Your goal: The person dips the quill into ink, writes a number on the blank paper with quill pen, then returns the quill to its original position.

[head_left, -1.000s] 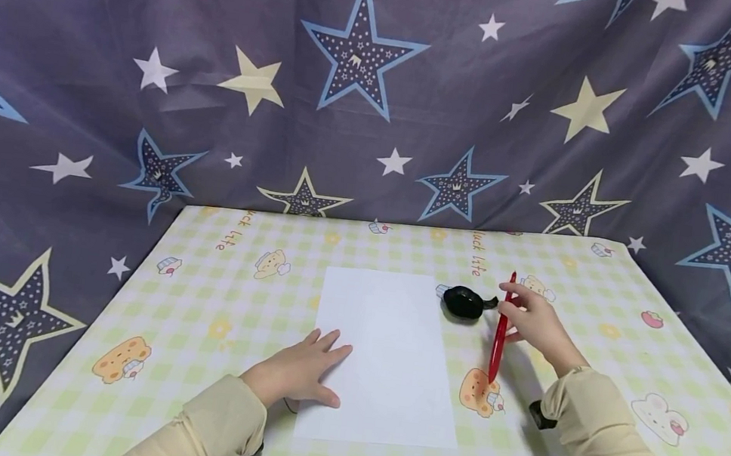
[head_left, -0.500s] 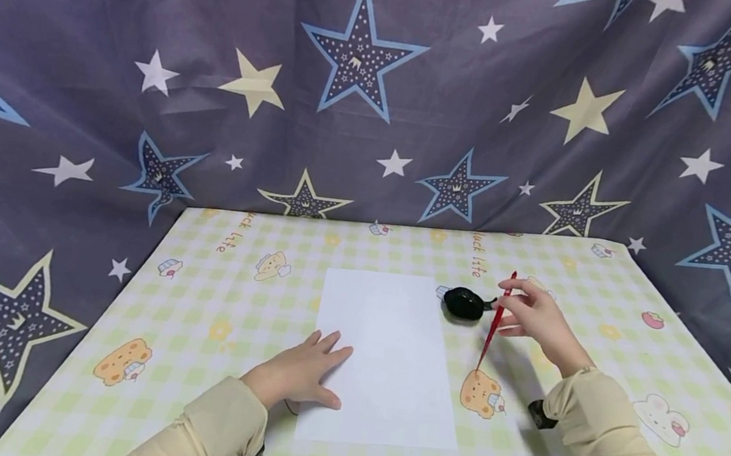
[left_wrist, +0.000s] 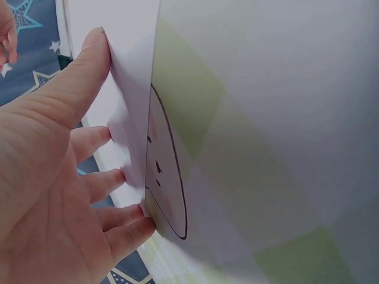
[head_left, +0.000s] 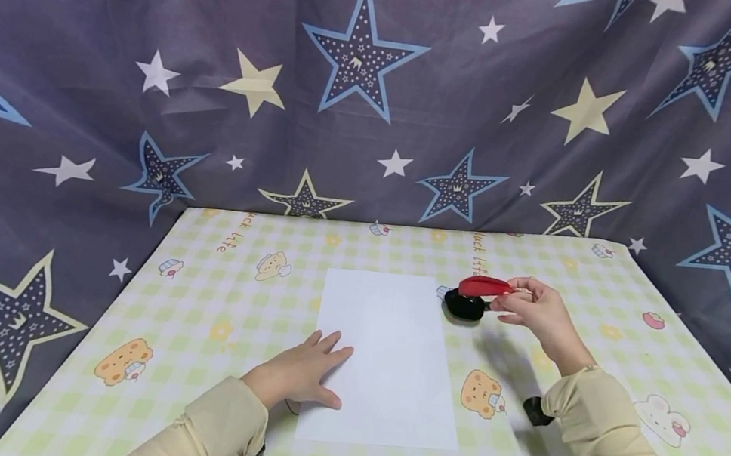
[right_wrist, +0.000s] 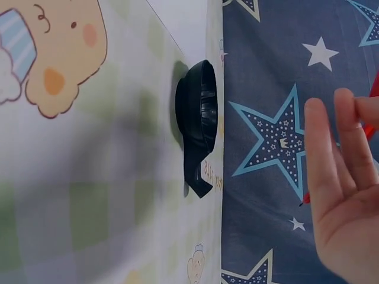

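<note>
In the head view my left hand (head_left: 303, 372) lies with spread fingers on the left edge of a blank white sheet of paper (head_left: 390, 360). The left wrist view shows its fingertips along that edge. My right hand (head_left: 536, 310) pinches a red feather pen (head_left: 485, 286) above the table, its broad vane pointing left and overlapping a small black dish (head_left: 463, 307) in this view. A dark tip shows past the fingers in the right wrist view. That view also shows the dish (right_wrist: 195, 109) as a shallow hollow bowl with a short handle towards the right hand.
A checked tablecloth (head_left: 235, 395) with cartoon prints covers the table. The dish sits just right of the paper's upper right corner. Behind the table hangs a dark curtain (head_left: 226, 28) with stars.
The feather pen has swung from hanging downward to pointing left over the black dish, with its broad side now showing. My left hand and the paper stay put.
</note>
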### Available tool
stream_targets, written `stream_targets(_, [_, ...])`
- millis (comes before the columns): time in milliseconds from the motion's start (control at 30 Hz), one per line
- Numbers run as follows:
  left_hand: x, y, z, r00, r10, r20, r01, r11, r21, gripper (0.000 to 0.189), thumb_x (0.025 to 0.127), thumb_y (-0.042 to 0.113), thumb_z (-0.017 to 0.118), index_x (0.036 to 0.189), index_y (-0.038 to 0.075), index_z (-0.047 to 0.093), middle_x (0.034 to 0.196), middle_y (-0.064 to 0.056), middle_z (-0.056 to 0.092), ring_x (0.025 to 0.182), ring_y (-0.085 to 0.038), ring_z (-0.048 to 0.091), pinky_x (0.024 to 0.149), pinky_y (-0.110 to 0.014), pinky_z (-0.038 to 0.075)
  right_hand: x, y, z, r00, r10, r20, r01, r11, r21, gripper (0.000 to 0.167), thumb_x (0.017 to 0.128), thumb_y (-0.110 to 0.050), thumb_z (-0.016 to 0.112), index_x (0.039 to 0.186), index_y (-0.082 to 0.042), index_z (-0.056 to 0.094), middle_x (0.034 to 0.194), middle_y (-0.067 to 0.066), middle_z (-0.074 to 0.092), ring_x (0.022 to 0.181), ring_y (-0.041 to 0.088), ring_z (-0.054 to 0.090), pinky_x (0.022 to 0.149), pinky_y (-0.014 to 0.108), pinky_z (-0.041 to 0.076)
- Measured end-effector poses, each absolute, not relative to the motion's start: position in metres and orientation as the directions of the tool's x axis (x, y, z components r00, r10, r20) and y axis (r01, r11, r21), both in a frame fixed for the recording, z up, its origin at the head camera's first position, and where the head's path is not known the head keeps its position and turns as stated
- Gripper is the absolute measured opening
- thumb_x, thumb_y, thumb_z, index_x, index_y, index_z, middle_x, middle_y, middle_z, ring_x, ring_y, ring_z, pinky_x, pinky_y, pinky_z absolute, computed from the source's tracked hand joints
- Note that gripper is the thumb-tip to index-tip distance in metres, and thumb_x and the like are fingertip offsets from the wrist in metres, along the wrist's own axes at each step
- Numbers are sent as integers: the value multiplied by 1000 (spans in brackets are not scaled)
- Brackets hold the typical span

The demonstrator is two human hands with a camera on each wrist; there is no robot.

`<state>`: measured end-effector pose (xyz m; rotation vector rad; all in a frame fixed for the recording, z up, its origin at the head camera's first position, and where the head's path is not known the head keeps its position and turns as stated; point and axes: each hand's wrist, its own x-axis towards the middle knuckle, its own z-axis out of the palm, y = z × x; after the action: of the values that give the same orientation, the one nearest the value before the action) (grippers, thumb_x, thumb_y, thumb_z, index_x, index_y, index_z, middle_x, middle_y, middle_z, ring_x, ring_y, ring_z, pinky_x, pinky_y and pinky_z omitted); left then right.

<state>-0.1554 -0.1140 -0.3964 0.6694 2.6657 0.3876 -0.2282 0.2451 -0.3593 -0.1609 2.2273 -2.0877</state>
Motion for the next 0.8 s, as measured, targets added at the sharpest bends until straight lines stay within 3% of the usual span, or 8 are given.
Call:
stream_targets(267, [-157, -114, -396, -819, 507, -271, 406, 844, 352, 79, 77, 40, 71, 141, 8, 38, 148, -19, 21, 133, -44, 14, 103, -53, 23, -229, 239, -359, -996, -60, 65, -73, 133, -988, 14, 90, -5, 56, 94, 6, 49, 66, 2, 66, 63, 13, 66, 61, 29, 54])
stream_targets(800, [-159, -116, -401, -816, 508, -277, 403, 842, 358, 81, 76, 43, 71, 141, 9, 37, 148, -20, 20, 133, -44, 13, 102, -54, 24, -227, 236, -356, -995, -36, 93, -91, -55, -994, 13, 90, -18, 61, 89, -5, 60, 65, 3, 63, 57, 11, 62, 56, 26, 54])
